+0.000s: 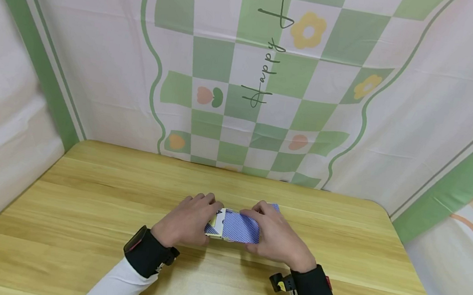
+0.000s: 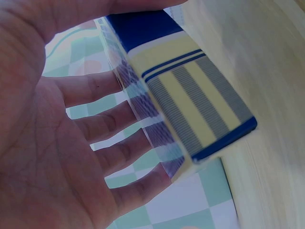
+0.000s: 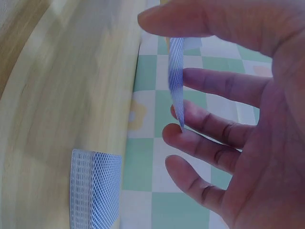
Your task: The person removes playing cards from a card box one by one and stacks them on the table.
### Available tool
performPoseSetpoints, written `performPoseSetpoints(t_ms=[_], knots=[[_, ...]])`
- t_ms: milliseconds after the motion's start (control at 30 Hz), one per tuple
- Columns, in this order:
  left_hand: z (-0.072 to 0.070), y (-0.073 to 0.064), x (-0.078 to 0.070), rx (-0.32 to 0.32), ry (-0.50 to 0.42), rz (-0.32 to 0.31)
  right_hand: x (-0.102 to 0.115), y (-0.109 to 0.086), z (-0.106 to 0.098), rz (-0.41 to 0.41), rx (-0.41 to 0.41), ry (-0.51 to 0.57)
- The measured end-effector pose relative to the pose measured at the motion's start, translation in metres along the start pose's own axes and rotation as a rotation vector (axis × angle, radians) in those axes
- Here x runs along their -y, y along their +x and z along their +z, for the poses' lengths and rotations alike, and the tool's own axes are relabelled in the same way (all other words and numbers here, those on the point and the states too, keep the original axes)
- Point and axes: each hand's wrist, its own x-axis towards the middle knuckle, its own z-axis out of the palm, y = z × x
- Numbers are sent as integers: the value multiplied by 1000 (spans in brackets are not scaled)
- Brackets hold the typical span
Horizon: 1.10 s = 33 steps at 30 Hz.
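The table (image 1: pixel 71 225) looks like wood, smooth and with soft shine. The cloth (image 1: pixel 212 58) is matt, lightly creased. The box (image 2: pixel 190 90) seems of printed cardboard, smooth; the cards (image 1: pixel 241 227) — of smooth paper. The wristbands (image 1: pixel 312 286) look matt.

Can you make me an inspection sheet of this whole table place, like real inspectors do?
Surface: light wood-grain table.
Job's things: a striped box; a thin blue-patterned piece, one card or several, cannot tell; a blue-patterned card stack on the table.
Clutter: nothing seen.
Hands: the left hand holds the box between thumb and fingers; the right hand holds the thin piece the same way.
Cables: nothing seen.
Surroundings: cloth backdrop with green checks and flowers; black wristbands and white sleeves on the person.
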Motion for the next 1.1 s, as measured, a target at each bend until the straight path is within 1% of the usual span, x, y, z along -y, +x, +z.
performPoseSetpoints(t_ms=[267, 433, 600, 800, 1100], knots=[[0, 0, 0, -2, -1, 1, 0, 0, 0, -7, -24, -57], [-1, 0, 0, 0, -1, -3, 1, -1, -3, 3, -3, -48], [-1, -1, 0, 1, -11, -11, 0, -3, -5, 51, 14, -36], [0, 0, 0, 5, -11, -23, -6, -5, -6, 98, -9, -52], [1, 0, 1, 3, 2, -23, -16, -6, -9, 152, -59, -121]])
